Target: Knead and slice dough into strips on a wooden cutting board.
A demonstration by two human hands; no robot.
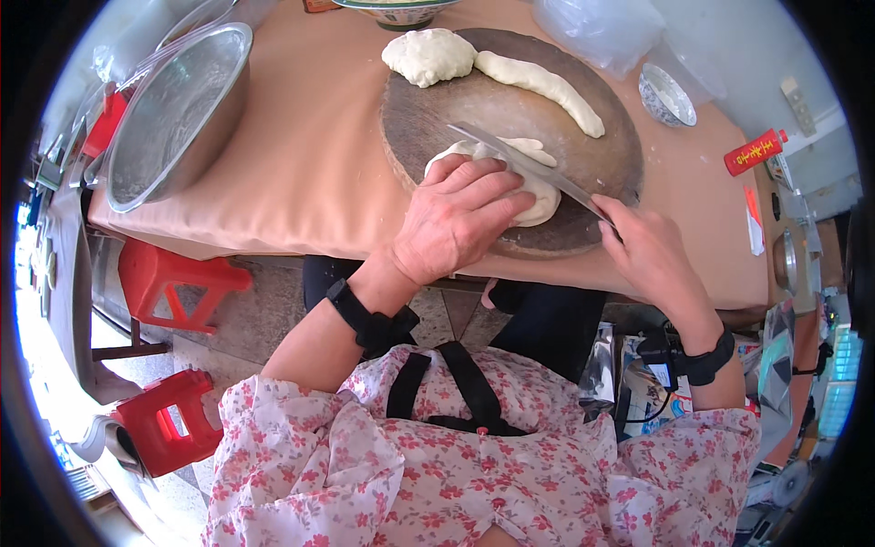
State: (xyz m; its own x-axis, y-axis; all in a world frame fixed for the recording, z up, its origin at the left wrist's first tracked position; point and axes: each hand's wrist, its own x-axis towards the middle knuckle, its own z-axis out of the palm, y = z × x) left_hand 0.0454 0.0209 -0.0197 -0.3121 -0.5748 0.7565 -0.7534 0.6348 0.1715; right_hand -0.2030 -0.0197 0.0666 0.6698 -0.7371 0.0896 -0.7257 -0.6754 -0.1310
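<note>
Two bare hands share one piece of work. Right hand [645, 244]: fingers closed round the handle of a knife [521, 159]. From this grip the blade slants away leftward, across a pale dough piece [540, 205]; how deep the edge sits, cannot tell. Left hand [456, 219]: laid over the same dough, left of the knife grip, fingers loosely bent and pressing from above, tips close to the blade. Dough shows on both sides of the steel.

Beneath both hands, a round wooden board [406, 123], dark, with whitish smears. Beyond the grip, still on the board: a long dough roll [545, 87], its left end against a rough dough lump [428, 56].

Right of the board and beyond the grip, a small patterned bowl [667, 96], tilted in view; farther right, a red container [755, 152]. Well left of the grip, a large metal basin [178, 118] on the orange-tan tablecloth [310, 118]. Farthest out, past the board, a clear plastic bag [597, 32] and a wide bowl [396, 13], partly cut off.
</note>
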